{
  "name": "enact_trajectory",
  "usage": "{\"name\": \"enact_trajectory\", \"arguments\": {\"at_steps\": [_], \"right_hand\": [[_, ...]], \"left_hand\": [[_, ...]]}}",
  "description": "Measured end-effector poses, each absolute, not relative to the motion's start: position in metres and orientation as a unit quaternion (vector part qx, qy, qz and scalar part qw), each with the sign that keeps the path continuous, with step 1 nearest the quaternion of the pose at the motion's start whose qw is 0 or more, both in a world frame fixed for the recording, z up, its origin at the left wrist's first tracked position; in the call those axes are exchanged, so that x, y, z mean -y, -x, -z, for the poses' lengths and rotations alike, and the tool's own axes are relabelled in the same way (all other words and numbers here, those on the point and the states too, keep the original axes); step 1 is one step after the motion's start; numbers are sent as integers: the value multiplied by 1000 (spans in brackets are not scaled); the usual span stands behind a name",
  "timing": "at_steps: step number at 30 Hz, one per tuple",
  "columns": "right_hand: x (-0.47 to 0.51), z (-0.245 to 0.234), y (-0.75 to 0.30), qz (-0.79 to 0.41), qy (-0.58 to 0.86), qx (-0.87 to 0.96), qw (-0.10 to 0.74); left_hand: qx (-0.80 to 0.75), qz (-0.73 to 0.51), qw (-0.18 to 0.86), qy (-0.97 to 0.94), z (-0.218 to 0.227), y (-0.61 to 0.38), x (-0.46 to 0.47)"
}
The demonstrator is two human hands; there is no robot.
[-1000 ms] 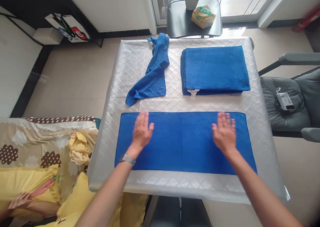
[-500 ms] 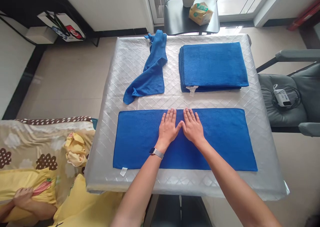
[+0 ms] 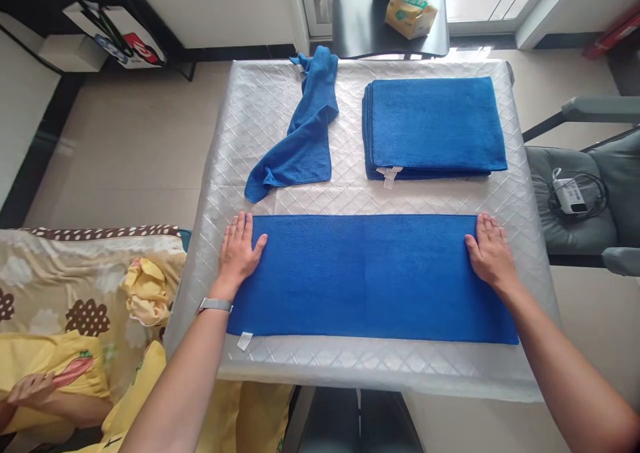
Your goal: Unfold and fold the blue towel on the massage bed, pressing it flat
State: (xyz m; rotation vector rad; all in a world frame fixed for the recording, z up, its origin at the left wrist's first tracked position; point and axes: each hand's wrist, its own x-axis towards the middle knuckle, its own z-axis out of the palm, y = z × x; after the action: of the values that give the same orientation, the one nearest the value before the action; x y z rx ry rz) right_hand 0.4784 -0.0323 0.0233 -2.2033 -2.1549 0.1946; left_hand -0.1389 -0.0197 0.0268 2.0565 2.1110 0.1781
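**Blue towel [image 3: 367,276] is lying flat beneath left hand [image 3: 239,252] and right hand [image 3: 493,250]**

The silver-covered table [image 3: 235,123] is filling the middle of the frame. Across its lower half the towel is stretching sideways as a long, smooth strip, its far edge running nearly straight through the center. It is looking light, soft and limp, with a fuzzy face that is probably gripping itself more than sliding; nothing about it is seeming fragile. Being so floppy, it is likely asking for a pinch at two corners of one edge, so that it isn't sagging between them.

In the upper right of the frame, a stack of folded towels [image 3: 435,123] is sitting squarely, and at upper center left a crumpled towel [image 3: 310,133] is lying twisted.

Both forearms are reaching in from the bottom corners. The hands are resting palm down over the strip's far corners, fingers pointing up the frame and thumbs spreading inward. Neither is gripping anything; how hard they are pressing, I'm not able to tell.

A gray wristband [image 3: 215,304] is circling the left wrist, and a small white tag [image 3: 245,341] is poking out at the towel's lower left.
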Motion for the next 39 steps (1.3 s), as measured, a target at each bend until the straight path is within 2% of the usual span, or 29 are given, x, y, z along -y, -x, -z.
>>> {"name": "enact_trajectory", "arguments": {"at_steps": [4, 8, 11, 16, 20, 24, 31, 35, 39], "right_hand": [[31, -25, -483, -61, 719, 692, 30], [40, -39, -443, -26, 713, 697, 67], [58, -52, -375, -35, 659, 745, 101], [80, -52, -254, -103, 563, 811, 117], [80, -37, -227, -127, 573, 803, 103], [81, -31, -257, -109, 609, 780, 93], [109, -29, -382, -50, 708, 703, 37], [126, -26, -442, -55, 752, 656, 25], [130, -30, -459, -62, 758, 650, 18]], "left_hand": [[-714, -58, 101, -691, -29, 145, 16], [-735, -100, 92, -665, -37, 123, 24], [-724, -149, 88, -667, -43, 69, 42], [-555, -137, 142, -808, -47, -58, 68], [-548, -112, 153, -815, -41, -101, 71], [-598, -89, 139, -784, -35, -68, 79], [-712, -73, 102, -691, -29, 58, 127], [-754, -74, 96, -646, -26, 114, 141], [-755, -74, 110, -642, -29, 135, 142]]}}
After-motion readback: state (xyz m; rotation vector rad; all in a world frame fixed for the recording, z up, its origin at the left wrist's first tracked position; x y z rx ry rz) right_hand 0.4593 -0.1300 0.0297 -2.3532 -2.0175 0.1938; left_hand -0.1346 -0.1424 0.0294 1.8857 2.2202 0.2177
